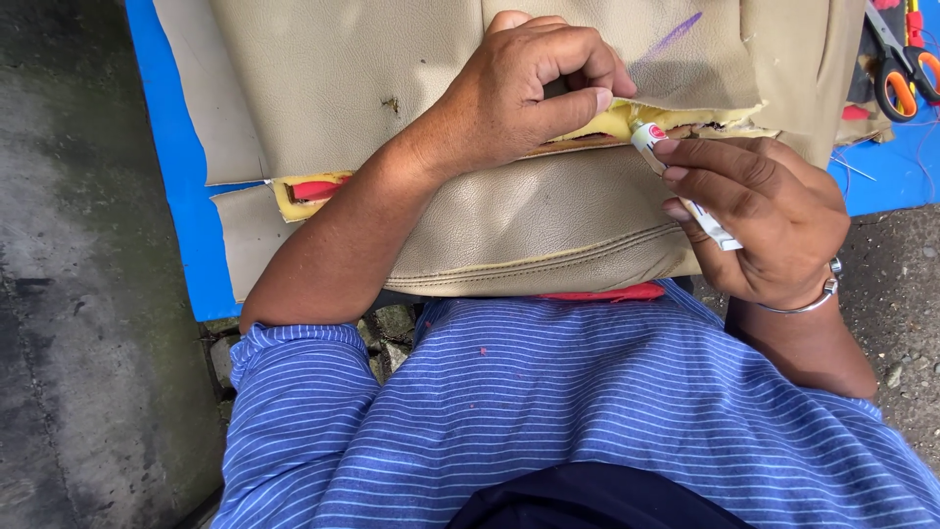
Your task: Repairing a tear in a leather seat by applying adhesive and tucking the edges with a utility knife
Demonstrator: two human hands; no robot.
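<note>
Gluing a torn seat cover [529, 220] | left hand [519, 93] pinched the flap up | right hand [759, 220] held the small tube [682, 181] tight, tip at the yellow foam [617, 120] | next likely needed a gentle squeeze, then pressing down.

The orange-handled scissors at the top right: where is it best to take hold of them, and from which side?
Probably at the orange handle loops of the scissors. They lie on the blue mat with the loops toward the person and the blades pointing away toward the top edge, so coming from the near side meets the loops first. The right hand, now holding a small white tube, is closest.
</note>
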